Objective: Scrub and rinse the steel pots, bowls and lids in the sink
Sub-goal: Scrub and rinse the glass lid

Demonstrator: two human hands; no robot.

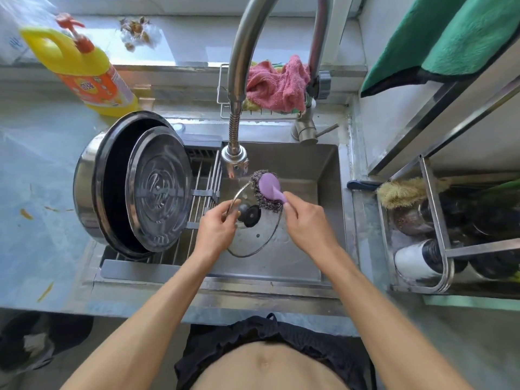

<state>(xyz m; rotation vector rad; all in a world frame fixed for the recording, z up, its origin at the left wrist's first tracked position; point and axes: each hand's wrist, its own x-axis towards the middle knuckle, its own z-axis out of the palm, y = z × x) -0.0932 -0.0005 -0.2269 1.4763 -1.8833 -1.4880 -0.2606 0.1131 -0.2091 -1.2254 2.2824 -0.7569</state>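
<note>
A glass lid (253,240) with a steel rim and a black knob (250,216) is held over the sink (315,170). My left hand (215,229) grips its left rim. My right hand (305,220) holds the purple handle of a steel-wool scrubber (266,192), whose wire pad presses on the lid's far edge, just below the tap head (234,156). A large steel pot (92,184) lies on its side on the drain rack (202,192) at the sink's left, with a round steel lid (159,190) leaning in its mouth.
A yellow detergent bottle (84,68) stands on the counter at back left. A pink cloth (277,83) sits in a wire caddy behind the tap. A steel shelf rack (439,220) with a brush and jars stands to the right, a green towel (450,38) above it.
</note>
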